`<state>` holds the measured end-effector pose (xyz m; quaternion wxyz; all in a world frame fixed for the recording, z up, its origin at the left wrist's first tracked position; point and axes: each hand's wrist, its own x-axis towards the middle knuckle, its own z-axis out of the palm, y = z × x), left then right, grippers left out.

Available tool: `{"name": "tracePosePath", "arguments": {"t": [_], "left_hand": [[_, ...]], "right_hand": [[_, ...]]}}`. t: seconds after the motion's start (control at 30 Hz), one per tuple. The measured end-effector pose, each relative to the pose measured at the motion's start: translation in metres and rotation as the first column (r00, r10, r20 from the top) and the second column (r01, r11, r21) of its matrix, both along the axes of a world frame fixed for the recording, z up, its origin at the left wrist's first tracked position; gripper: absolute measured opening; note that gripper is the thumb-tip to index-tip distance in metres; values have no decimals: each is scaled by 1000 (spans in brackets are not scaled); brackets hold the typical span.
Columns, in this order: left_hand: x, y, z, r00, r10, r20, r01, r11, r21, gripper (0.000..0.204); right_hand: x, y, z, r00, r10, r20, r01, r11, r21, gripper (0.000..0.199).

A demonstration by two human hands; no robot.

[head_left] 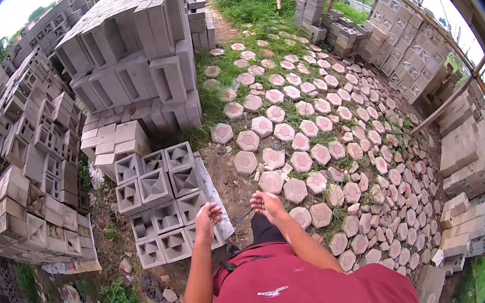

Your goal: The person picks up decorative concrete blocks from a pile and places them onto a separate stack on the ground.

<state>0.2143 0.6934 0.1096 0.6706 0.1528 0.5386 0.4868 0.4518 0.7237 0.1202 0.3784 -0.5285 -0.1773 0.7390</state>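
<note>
In front of my maroon shirt, my left hand [208, 218] hovers beside the lower right corner of a group of grey concrete vent blocks [155, 186] with pyramid-shaped faces. Its fingers are loosely bent, apart, with nothing visible in them. Level with it on the right, my right hand [269, 205] is raised over the dirt path near the paving stones [295, 190]. Its fingers are also bent and slightly apart, holding nothing I can see. The hands face each other with a gap between them. A pale sheet [208, 183] lies under the vent blocks' right edge.
A tall stack of grey hollow blocks [134, 62] rises behind the vent blocks. More block piles [39, 219] line the left. Hexagonal pavers with reddish centres cover the grassy ground to the right. Along the right edge stand further block stacks [411, 46] and a slanting pole [445, 103].
</note>
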Motion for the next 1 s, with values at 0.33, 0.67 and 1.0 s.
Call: {"name": "tracePosePath", "arguments": {"t": [0.33, 0.67, 1.0], "left_hand": [[32, 115, -51, 926, 377, 23, -371, 918, -138, 36], [39, 208, 9, 707, 704, 66, -707, 703, 73, 30], [-15, 162, -41, 218, 975, -40, -972, 213, -103, 32]], "right_hand": [[-1, 247, -6, 927, 374, -15, -371, 925, 86, 25], [-80, 401, -9, 718, 691, 81, -696, 713, 85, 28], [-207, 383, -37, 222, 975, -12, -975, 221, -22, 26]]}}
